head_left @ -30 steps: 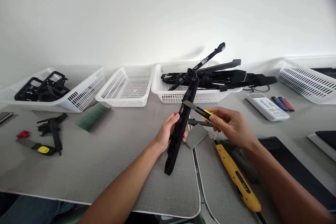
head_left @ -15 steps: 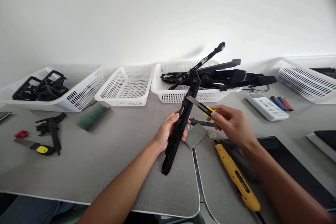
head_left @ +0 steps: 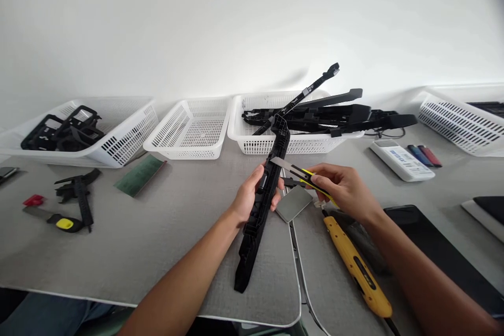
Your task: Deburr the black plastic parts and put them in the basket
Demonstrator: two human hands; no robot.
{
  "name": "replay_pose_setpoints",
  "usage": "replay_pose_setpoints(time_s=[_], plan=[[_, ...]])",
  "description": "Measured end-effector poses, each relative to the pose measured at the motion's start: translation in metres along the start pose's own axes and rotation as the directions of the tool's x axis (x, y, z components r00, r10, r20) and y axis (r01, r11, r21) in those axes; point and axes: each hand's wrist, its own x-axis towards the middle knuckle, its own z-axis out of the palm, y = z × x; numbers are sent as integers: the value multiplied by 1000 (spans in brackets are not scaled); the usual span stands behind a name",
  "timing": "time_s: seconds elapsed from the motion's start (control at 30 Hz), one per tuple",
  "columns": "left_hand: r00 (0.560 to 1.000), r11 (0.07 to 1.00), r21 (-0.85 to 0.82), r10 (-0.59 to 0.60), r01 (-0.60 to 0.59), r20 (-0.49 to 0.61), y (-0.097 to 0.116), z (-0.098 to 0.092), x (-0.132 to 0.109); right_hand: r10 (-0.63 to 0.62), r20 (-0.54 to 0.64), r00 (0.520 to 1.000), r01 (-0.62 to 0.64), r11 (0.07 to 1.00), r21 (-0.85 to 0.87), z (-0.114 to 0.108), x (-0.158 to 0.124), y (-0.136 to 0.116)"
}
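My left hand (head_left: 248, 195) is wrapped round a long black plastic trim piece (head_left: 258, 220), tilted with its bent end up toward the baskets. In my right hand (head_left: 340, 186) is a yellow utility knife (head_left: 305, 174) with its blade out. The blade tip lies at the upper part of the trim piece; whether it cuts in I cannot tell. Beneath the hands a small grey plate (head_left: 293, 205) rests on the table, beside a dark strip (head_left: 293, 182) partly hidden by my fingers.
A white basket (head_left: 271, 146) behind holds several black trim pieces, some sticking out. Other white baskets (head_left: 185, 155) line the wall. A yellow corded tool (head_left: 356, 265) and a black tablet-like panel (head_left: 437, 252) lie right. Another knife (head_left: 65, 223) lies left.
The trim piece has come lower and nearer to me, its bottom end moving down and left. The knife has followed, its blade now lower and farther left.
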Motion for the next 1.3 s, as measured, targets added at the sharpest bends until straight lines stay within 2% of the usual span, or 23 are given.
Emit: replay_pose_setpoints(time_s=[0.07, 0.1, 0.23, 0.27, 0.37, 0.4, 0.43, 0.53, 0.6, 0.73, 0.77, 0.9, 1.03, 1.07, 1.2, 1.3], plan=[[1000, 1000, -12, -25, 25, -6, 0, -1, 1, -19, -76, 997, 20, 1000, 20, 0, 0, 0], [999, 999, -15, -35, 35, -10, 0, -1, 1, -23, -78, 997, 26, 999, 37, 0, 0, 0], [999, 999, 2, -50, 50, -1, -1, -1, 0, -31, 42, 999, 29, 998, 48, 0, 0, 2], [998, 998, 11, -60, 60, 6, -1, 0, -1, -32, 16, 999, 31, 999, 32, -1, 0, 2], [993, 994, 34, -109, 108, 38, -3, 0, -4, -36, -155, 987, 38, 999, 11, -2, 0, 3], [992, 993, 37, -115, 114, 49, -4, 0, -4, -34, -165, 986, 37, 999, 15, -3, 1, 3], [992, 993, 41, -114, 112, 59, -4, 0, -5, -30, -132, 991, 33, 999, 20, -3, 1, 3], [994, 995, 68, -80, 76, 68, -6, 1, -6, -21, 82, 996, 20, 1000, 19, -2, 1, 3], [996, 995, 80, -65, 60, 63, -5, 1, -6, -23, 133, 991, 21, 1000, 14, -1, 1, 3], [997, 996, 75, -49, 45, 54, -3, 2, -6, -21, -90, 996, 20, 1000, -5, -3, 1, 0], [997, 996, 77, -47, 43, 53, -3, 1, -5, -20, -110, 994, 20, 1000, -9, -3, 1, -1], [999, 996, 79, -38, 35, 34, -3, 0, -4, -15, 14, 1000, 15, 1000, -8, -2, 0, -4], [999, 997, 74, -36, 35, 16, -3, -1, -4, -22, -141, 990, 22, 1000, -3, 2, 0, -2], [999, 997, 66, -34, 33, 22, -2, -1, -4, -24, -135, 991, 25, 1000, 6, 2, 0, -1], [994, 998, 47, -49, 44, 101, 0, -1, -6, -32, 41, 999, 31, 999, 31, 4, 0, -1], [990, 998, 49, -54, 47, 132, 1, -1, -7, -42, -54, 998, 42, 999, 14, 5, 0, -1]])
